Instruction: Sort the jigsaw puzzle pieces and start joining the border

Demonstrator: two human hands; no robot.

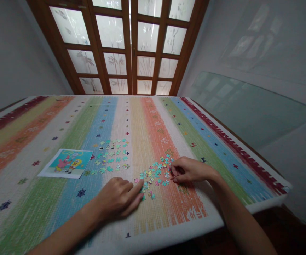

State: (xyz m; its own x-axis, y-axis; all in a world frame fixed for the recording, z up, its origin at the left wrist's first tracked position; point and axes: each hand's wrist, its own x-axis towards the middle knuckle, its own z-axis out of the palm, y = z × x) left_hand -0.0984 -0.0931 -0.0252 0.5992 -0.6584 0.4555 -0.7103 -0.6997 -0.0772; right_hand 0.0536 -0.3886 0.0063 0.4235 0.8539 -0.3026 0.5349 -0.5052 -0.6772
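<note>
A loose heap of small jigsaw puzzle pieces [156,172], mostly turquoise with some pink and yellow, lies on the striped tablecloth. My left hand [119,197] rests at the heap's left side, index finger stretched out and its tip touching or just beside the pieces. At the right edge of the heap, my right hand [188,170] has thumb and fingers pinched together on what looks like a puzzle piece, mostly hidden by the fingertips. Left of the heap, more pieces [110,160] are spread singly in rough rows. A cartoon picture sheet [67,163] lies flat farther left.
The striped tablecloth [134,120] covers a large table, whose near edge runs just below my hands. Wooden doors with glass panes [131,49] stand beyond the far end. A glass-like panel [248,109] is at the right wall.
</note>
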